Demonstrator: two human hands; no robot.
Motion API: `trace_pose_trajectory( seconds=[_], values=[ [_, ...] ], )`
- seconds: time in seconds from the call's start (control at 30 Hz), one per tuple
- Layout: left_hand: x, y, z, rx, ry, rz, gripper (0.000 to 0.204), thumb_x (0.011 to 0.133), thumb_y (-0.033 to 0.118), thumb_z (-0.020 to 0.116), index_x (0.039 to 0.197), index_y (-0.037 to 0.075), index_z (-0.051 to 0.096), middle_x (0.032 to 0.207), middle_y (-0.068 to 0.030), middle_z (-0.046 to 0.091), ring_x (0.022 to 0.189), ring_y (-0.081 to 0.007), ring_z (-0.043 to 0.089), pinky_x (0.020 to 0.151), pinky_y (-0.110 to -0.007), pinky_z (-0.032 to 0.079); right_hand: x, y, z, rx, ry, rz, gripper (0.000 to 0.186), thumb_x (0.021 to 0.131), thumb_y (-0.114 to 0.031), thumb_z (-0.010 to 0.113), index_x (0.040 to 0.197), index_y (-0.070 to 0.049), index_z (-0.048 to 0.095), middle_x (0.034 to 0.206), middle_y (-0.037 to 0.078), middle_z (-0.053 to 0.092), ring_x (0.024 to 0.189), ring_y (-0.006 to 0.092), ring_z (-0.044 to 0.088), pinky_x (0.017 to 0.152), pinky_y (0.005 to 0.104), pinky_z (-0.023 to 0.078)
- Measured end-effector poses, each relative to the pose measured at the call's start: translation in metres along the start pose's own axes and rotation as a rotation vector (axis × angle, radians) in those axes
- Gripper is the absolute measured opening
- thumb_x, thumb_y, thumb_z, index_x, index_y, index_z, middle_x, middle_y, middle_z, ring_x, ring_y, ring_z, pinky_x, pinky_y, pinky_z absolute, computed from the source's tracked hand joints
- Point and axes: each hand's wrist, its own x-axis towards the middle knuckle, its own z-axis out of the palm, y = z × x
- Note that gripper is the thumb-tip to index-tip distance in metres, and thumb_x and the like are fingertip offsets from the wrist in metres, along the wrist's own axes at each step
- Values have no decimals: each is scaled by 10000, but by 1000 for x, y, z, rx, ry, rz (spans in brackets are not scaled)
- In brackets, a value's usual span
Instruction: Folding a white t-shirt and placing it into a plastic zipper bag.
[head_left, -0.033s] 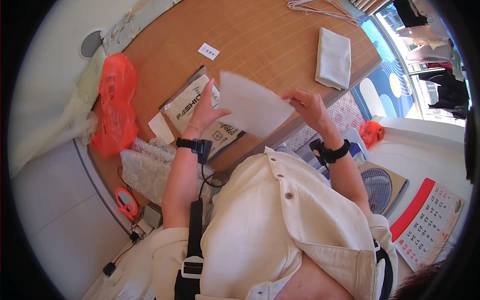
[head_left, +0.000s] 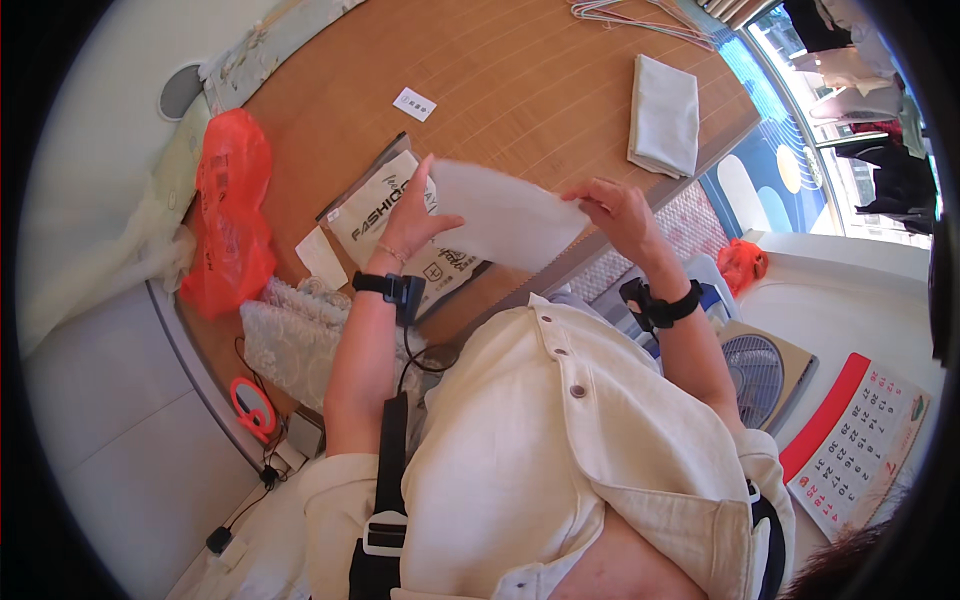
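Observation:
A thin white sheet (head_left: 515,215), like paper, hangs above the table's near edge. My right hand (head_left: 622,218) pinches its right edge between thumb and fingers. Beside the sheet's left edge is my left hand (head_left: 408,225), fingers stretched out and thumb apart; I cannot tell whether it touches the sheet. Under that hand lies a flat plastic clothing bag (head_left: 365,215), white and clear with dark print. A blank white slip (head_left: 320,258) rests left of the bag, and a small printed card (head_left: 414,104) lies beyond it.
On the brown table (head_left: 500,90) are a folded white cloth (head_left: 664,115), wire hangers (head_left: 640,22), a red plastic bag (head_left: 235,210) and whitish lace fabric (head_left: 295,335). A round red-framed mirror (head_left: 253,408) stands at left. A fan (head_left: 752,380) and wall calendar (head_left: 855,450) are at right.
The white sheet has tilted flatter, its upper edge lower and its left end closer to my left hand. Both hands stay nearly in place.

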Motion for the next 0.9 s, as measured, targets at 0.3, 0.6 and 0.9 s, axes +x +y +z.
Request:
trace_pose_trajectory(
  seconds=[0.3, 0.6, 0.9],
  values=[
    [10, 57, 23, -867, -284, -310, 176, 822, 75, 644, 988, 18, 654, 925, -48, 671, 831, -115, 627, 736, -256, 514, -22, 40, -38, 1218, 87, 66, 465, 892, -227, 586, 1311, -55, 480, 1115, 54, 596, 1011, 118, 558, 845, 266, 446],
    [18, 42, 43, -1007, -263, -420, 227, 873, 63, 582, 1094, 8, 581, 1011, -69, 643, 899, -149, 623, 807, -305, 517, -61, 91, 44, 1131, 7, 514, 364, 861, -112, 592, 1204, 3, 548, 1058, 52, 627, 916, 132, 610, 824, 282, 500],
    [14, 75, 46, -1060, -333, -346, 247, 866, 38, 571, 1112, 13, 580, 1056, -79, 639, 936, -160, 618, 841, -305, 501, -76, 97, 19, 1125, 163, 471, 267, 876, -160, 594, 1093, -3, 603, 945, 40, 644, 858, 112, 618, 782, 271, 507]
  ],
)
